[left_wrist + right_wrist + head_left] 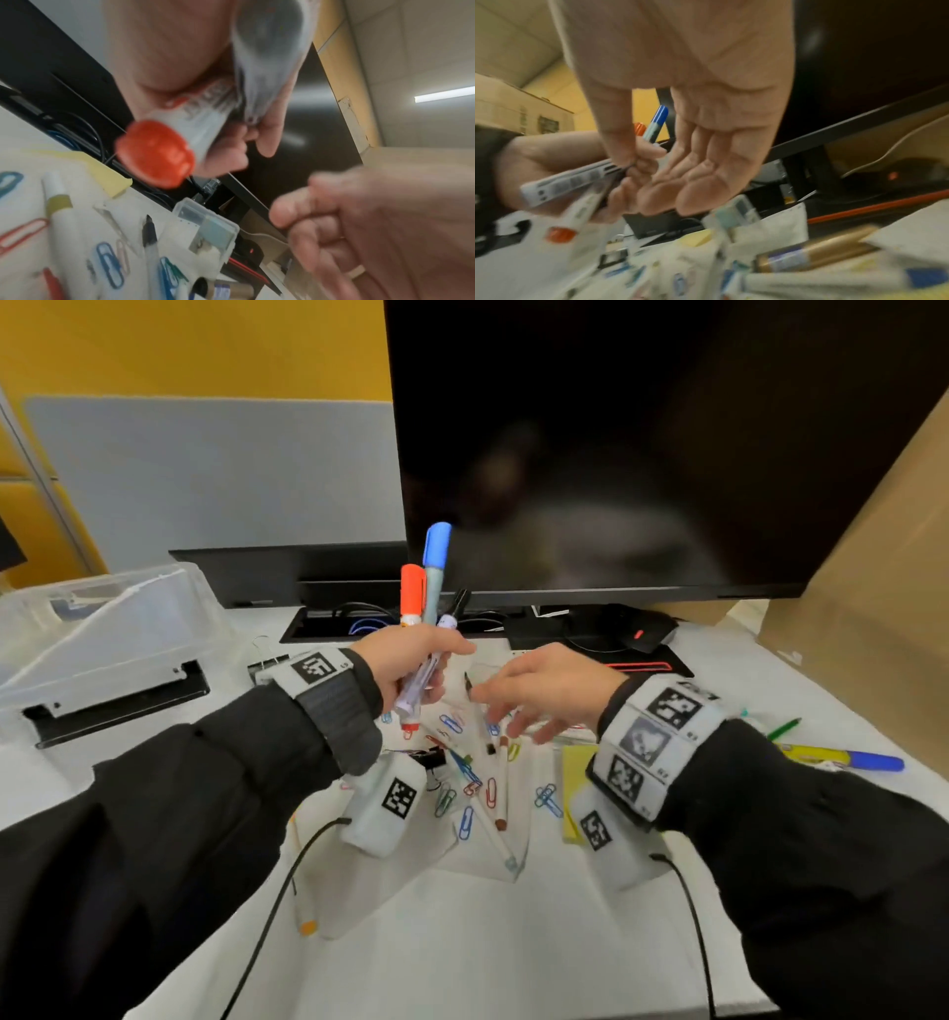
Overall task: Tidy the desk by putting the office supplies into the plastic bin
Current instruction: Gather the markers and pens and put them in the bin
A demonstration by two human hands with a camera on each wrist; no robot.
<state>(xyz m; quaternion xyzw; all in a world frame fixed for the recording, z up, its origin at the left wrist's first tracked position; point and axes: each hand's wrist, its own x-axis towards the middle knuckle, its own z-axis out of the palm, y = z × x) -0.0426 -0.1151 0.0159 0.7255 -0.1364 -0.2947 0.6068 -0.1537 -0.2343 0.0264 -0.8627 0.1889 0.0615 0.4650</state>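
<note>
markers, a bundle of white-barrelled ones with an orange cap and a blue cap standing uppermost, sit clamped in the left hand, whose fingers are curled round the barrels; the left wrist view shows an orange end plug poking out below the fist. the right hand hovers just beside it over the clutter with fingers spread and loose, palm bare in its own wrist view, holding nothing.

beneath both hands lies a white cloth strewn with coloured wire paper clips, more thin white markers, a black-tipped pen and a small clear plastic case. a yellow sticky-note pad lies near the right wrist, and a yellow and blue marker lies well apart at the desk's right edge. the clear plastic bin waits at the far left of the white desk, well apart from the pile.

the step in hand looks like gathering pens into one bundle. to do it well, i would have the right hand pick up the loose markers singly by the barrel and feed them in parallel with the rest, caps all one way. the fist should loosen only enough to admit each one, lest the bundle fan out and slip. then carry the lot left to the bin in one trip.
</note>
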